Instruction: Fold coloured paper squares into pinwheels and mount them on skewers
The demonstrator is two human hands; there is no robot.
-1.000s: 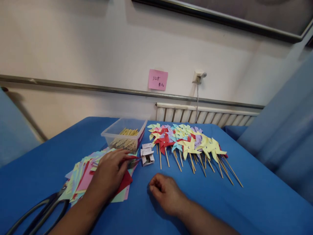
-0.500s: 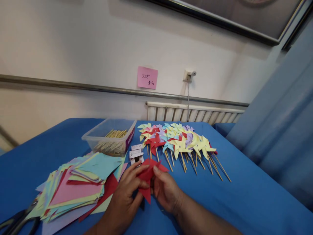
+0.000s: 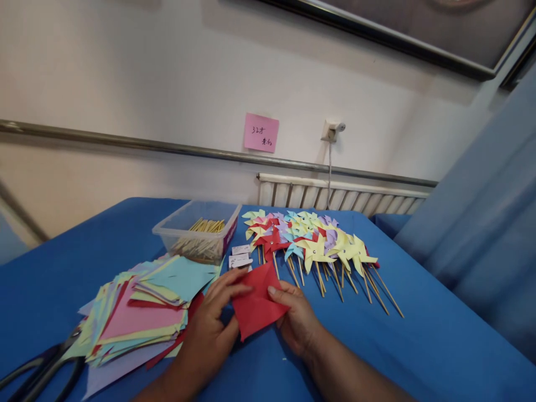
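Observation:
A red paper square (image 3: 257,301) is held flat just above the blue table, pinched on its left edge by my left hand (image 3: 211,326) and on its right edge by my right hand (image 3: 297,318). To the left lies a fanned pile of coloured paper squares (image 3: 142,307). Beyond my hands, several finished paper pinwheels (image 3: 312,240) on wooden sticks lie in a row.
A clear plastic box of wooden sticks (image 3: 199,231) stands behind the paper pile. Small white boxes (image 3: 239,257) sit beside it. Black scissors (image 3: 37,368) lie at the lower left. A blue cloth (image 3: 419,346) covers the table; a wall with a radiator (image 3: 343,195) is behind.
My left hand pulled a red sheet from the pile and brought it to the centre. My right hand joined it, and the crumpled-looking sheet is now spread flat between both hands.

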